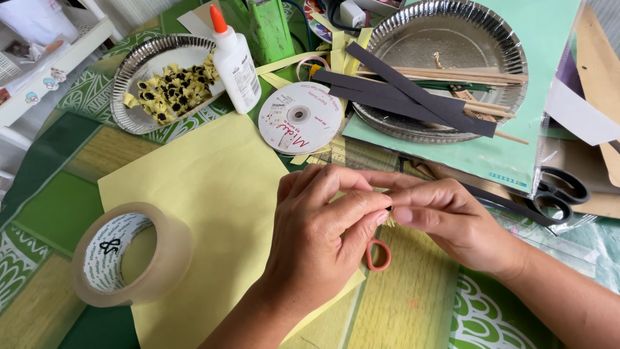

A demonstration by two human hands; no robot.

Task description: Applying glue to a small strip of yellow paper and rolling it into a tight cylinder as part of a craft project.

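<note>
My left hand [323, 226] and my right hand [445, 216] meet at the middle of the table, fingertips pinched together on a small yellow fringed paper piece [390, 220] that is mostly hidden between them. Under my left hand lies a large yellow paper sheet [194, 194]. The orange handle of small scissors [378, 254] shows just below my fingers.
A tape roll [126, 255] sits at the left. A white disc-shaped roll [300, 116], a glue bottle [234, 61], a foil plate [129, 71] of small yellow-black paper flowers, and a foil plate [510, 45] with black strips and sticks lie behind. Black scissors [558, 190] are at right.
</note>
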